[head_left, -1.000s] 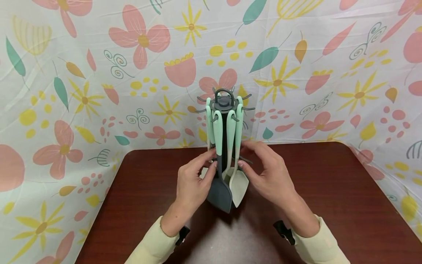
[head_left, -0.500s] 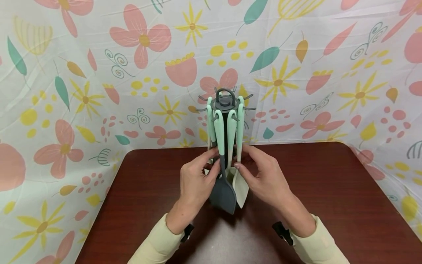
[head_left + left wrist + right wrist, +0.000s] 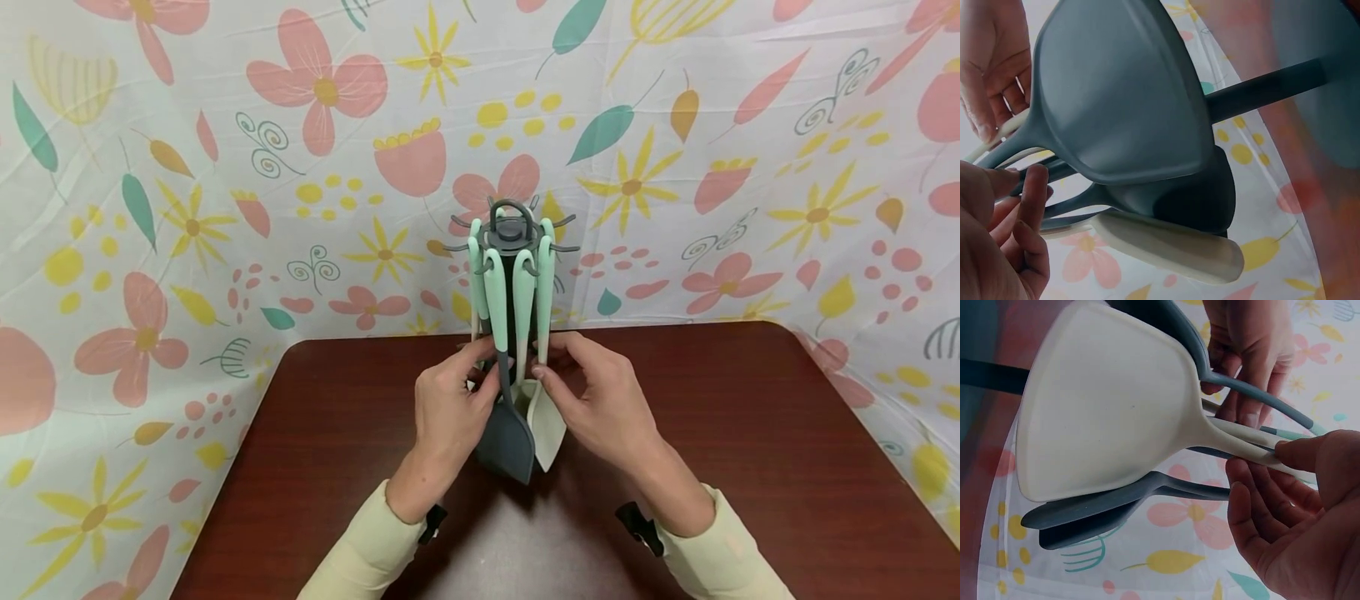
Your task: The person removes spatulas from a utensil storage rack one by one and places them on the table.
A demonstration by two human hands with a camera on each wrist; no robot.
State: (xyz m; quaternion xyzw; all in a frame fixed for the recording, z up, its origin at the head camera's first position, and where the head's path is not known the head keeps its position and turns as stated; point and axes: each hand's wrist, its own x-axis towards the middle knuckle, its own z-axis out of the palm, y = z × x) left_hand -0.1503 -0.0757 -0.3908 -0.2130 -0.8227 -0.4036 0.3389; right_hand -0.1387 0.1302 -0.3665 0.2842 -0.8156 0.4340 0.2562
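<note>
A utensil stand (image 3: 512, 233) with a ring handle and grey hooks stands upright, with several mint-handled utensils hanging from it. At the front left hangs a dark grey spatula (image 3: 507, 444); my left hand (image 3: 452, 406) pinches its shaft below the mint handle. To its right is a cream spatula (image 3: 548, 427), its shaft pinched between the thumb and fingers of my right hand (image 3: 597, 390). Both handles still sit on their hooks. In the left wrist view another dark utensil (image 3: 1194, 200) and a cream utensil (image 3: 1172, 250) hang behind, their kinds partly hidden.
The stand is on a dark reddish-brown table (image 3: 337, 417), near its back edge. A floral cloth (image 3: 225, 83) hangs behind and at the sides. Several bare hooks (image 3: 566, 247) stick out at the stand's sides.
My left hand has shifted slightly right and the dark grey spatula has swung right with it. My right hand has moved slightly left, closing its fingers on the cream spatula's shaft.
</note>
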